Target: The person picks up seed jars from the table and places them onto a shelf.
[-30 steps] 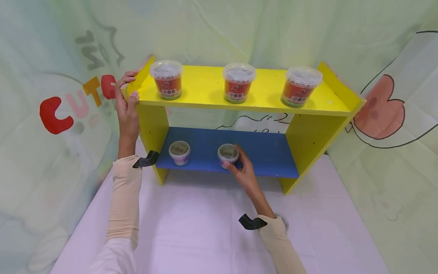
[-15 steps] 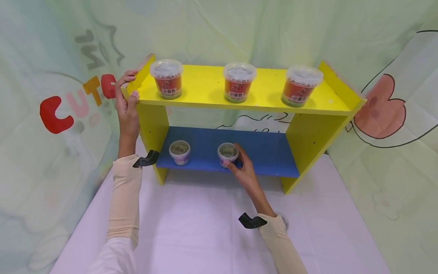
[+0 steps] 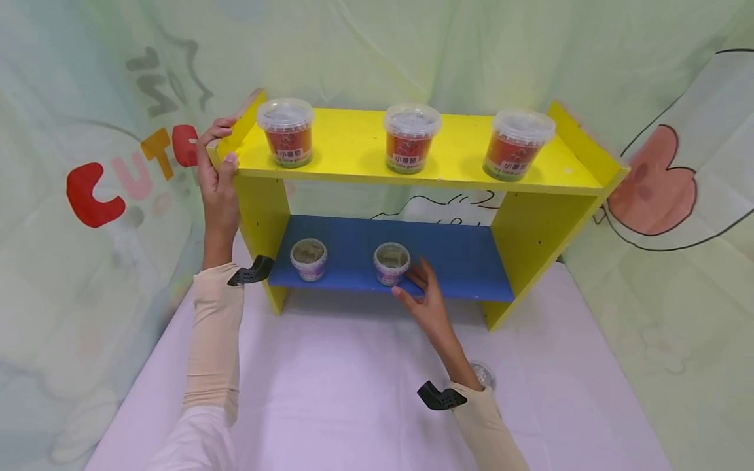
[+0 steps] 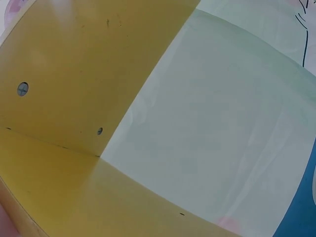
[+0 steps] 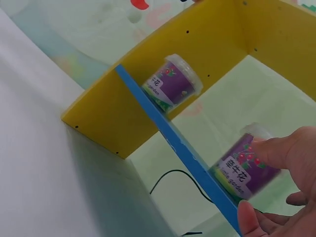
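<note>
Left hand (image 3: 216,176) grips the shelf's (image 3: 353,147) top left corner; right hand (image 3: 427,297), fingers relaxed and released, touches a purple cup (image 3: 391,263) on the blue board (image 3: 465,265).

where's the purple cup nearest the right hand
In the head view, the purple cup stands mid blue lower shelf, right of another purple cup, with the right hand open beside it.

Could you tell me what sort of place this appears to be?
Probably a staged tabletop set rather than a real shop or home: a small yellow shelf unit holding labelled tubs stands on a white cloth, backed by cartoon-printed drapes.
</note>
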A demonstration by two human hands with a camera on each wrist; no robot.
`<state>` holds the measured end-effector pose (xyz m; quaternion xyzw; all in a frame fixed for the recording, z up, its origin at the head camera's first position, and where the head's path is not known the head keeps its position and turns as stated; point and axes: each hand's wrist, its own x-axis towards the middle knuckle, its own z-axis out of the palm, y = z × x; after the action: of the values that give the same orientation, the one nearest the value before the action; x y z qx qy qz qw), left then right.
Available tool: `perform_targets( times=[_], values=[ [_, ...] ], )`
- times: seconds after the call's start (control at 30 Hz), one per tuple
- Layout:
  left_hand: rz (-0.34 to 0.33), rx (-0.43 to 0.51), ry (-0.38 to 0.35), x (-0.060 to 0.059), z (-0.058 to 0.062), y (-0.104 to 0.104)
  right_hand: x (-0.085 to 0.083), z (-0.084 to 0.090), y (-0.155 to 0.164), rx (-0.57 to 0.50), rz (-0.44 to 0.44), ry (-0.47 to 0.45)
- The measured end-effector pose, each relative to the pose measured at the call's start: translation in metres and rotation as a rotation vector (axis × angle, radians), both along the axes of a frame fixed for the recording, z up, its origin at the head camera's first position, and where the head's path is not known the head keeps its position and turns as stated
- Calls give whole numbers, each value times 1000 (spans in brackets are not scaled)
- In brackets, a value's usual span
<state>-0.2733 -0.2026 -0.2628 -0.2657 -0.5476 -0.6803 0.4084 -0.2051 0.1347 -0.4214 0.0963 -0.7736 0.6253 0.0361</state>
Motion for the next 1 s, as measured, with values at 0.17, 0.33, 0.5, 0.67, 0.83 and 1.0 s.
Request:
perform_targets(
  times=[0.17, 0.33, 0.5, 0.67, 0.83, 1.0],
  values=[
    [-8, 14, -1, 2, 1, 0, 9, 1, 9, 17, 12, -8],
    [-13, 15, -3, 2, 0, 0, 21, 0, 21, 71, 29, 2],
    [-3, 7, 6, -2, -1, 0, 31, -2, 36, 134, 24, 19],
    [-7, 13, 4, -2, -2, -1, 42, -6, 53, 275, 78, 30],
    [-23, 26, -6, 2, 1, 2, 54, -6, 71, 429, 196, 35],
    [-39, 40, -20, 11, 7, 8, 63, -6, 81, 560, 285, -13]
  ],
)
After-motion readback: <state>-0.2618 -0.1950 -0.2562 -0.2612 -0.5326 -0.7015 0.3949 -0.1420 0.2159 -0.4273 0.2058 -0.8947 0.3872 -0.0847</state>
